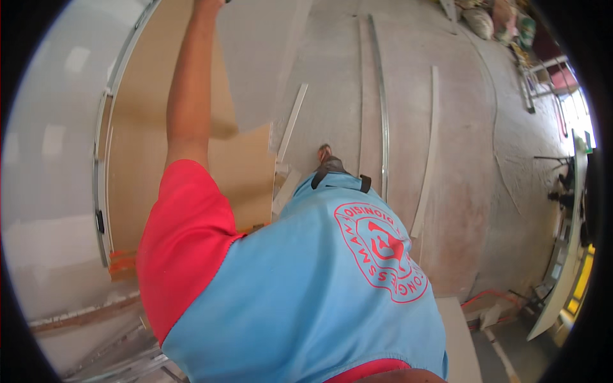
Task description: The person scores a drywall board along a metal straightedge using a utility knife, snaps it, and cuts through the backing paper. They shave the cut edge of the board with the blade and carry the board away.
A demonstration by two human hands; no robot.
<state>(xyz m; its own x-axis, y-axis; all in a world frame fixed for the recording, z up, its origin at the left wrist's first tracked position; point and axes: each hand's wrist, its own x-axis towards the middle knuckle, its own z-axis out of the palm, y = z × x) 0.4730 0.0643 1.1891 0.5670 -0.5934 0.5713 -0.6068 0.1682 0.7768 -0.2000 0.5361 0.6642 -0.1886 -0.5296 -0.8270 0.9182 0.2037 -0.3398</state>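
Note:
My left arm, in a red sleeve, stretches up to the top edge of the head view. There only the wrist end of my left hand (209,4) shows; its fingers are cut off by the edge. A tiny dark bit of something appears beside it, too little to name. Closest to that hand is a pale grey sheet (262,57), which partly covers a large tan board (246,169). The board also lies behind my forearm. My right hand and arm are out of the picture.
A grey wall panel (51,179) rises on the left. Long pale strips (426,153) and a metal channel (382,108) lie on the concrete floor (460,127). Sacks (477,23) sit at the far right. A leaning board (562,274) and cables stand at right.

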